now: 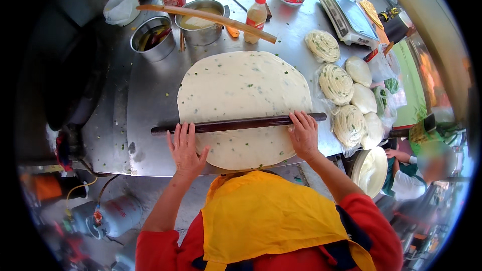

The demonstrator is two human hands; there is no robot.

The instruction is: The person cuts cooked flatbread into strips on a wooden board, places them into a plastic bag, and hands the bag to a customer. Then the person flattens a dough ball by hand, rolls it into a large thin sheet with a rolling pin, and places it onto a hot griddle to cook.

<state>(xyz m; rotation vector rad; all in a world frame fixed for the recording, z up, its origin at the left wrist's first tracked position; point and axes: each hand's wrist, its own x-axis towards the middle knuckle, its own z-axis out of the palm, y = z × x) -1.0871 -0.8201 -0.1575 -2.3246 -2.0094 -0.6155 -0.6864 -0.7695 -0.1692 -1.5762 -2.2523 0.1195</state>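
A dark wooden rolling pin (241,123) lies crosswise over a large flat sheet of dough (244,86) flecked with chopped green onion. My left hand (186,150) rests its fingertips on the pin near its left end, fingers apart and not wrapped round it. Near the other end, my right hand (303,133) lies with its fingers over the top of the pin, palm down. The dough spreads beyond the pin on both sides, and its near edge reaches the front edge of the steel table (150,94).
Steel pots (153,41) (199,26), a sauce bottle (256,20) and a long wooden stick (211,15) are behind the dough. Coiled dough rounds (336,84), plain dough pieces (363,98) and a scale (348,19) stand right. A gas cylinder (116,214) lies lower left; another person (406,180) is far right.
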